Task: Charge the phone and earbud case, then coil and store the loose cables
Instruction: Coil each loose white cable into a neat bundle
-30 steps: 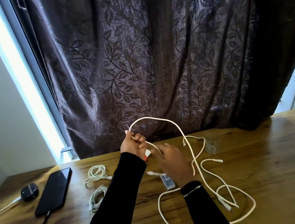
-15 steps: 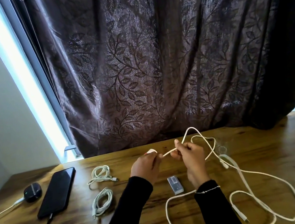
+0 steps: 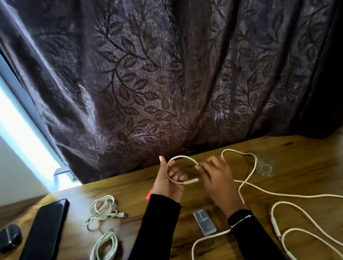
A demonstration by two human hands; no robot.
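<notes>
Compared with half a second ago, you are now showing a small loop of the white cable (image 3: 254, 188) standing between your hands, where before only a short straight stretch was running between them. The wooden table (image 3: 303, 166) is lying open to your right, though the cable's loose length is sprawling across it toward the right and near edges; the leaf-patterned curtain (image 3: 180, 73) is hanging along the far edge. On the left, the black phone (image 3: 42, 236) is lying flat with a dark lead at its near end, and the earbud case (image 3: 8, 237) is sitting just beside it with a plug at its left. Two coiled white cables (image 3: 101, 211) are resting between the phone and your left sleeve. Your left hand (image 3: 170, 181) is curling its fingers round the loop, thumb up; your right hand (image 3: 216, 177) is pinching the cable at the loop's other end. A small grey box (image 3: 204, 222) is lying between your forearms.
</notes>
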